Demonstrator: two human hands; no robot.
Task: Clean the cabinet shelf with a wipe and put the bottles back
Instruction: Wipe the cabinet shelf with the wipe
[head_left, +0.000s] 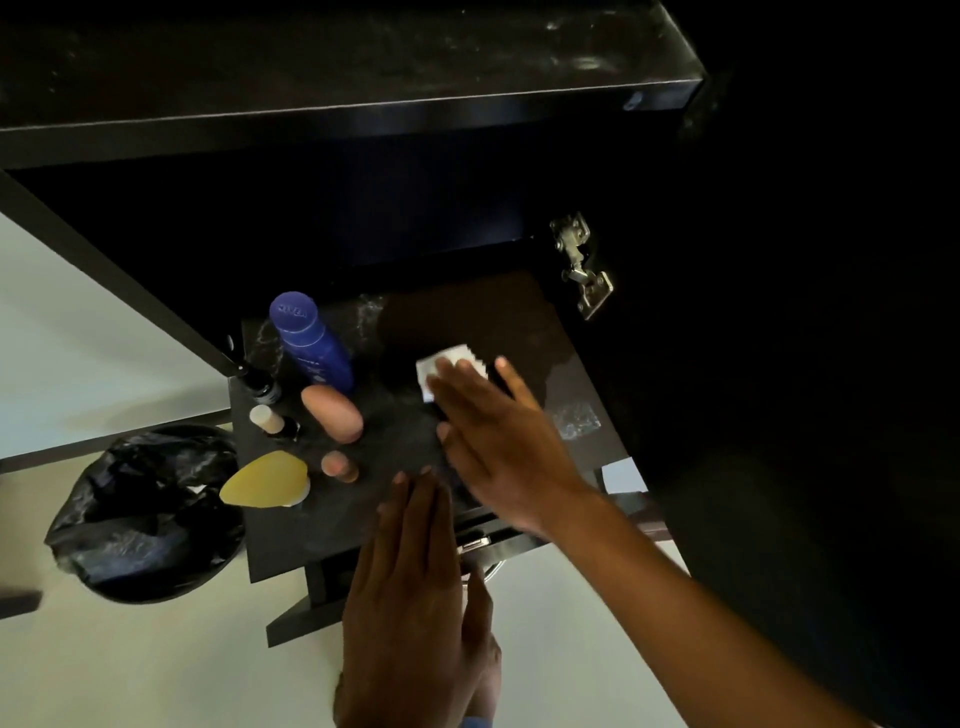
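Note:
My right hand (493, 441) lies flat with straight fingers on a white wipe (451, 364), pressing it onto the dark cabinet shelf (519, 317). My left hand (415, 587) is flat too, its fingertips resting on the shelf's front part. Bottles stand along the shelf's left side: a blue Nivea bottle (311, 340), a pink bottle (335, 413), a small pink-capped one (338, 466), a yellow-capped one (266, 479), a white-capped one (270, 420) and a small dark dropper bottle (258, 382).
A bin lined with a black bag (145, 512) stands on the pale floor left of the cabinet. The open cabinet door with a metal hinge (582, 265) is on the right. A dark upper shelf (337, 109) overhangs. Shiny smears (576, 421) mark the shelf's right side.

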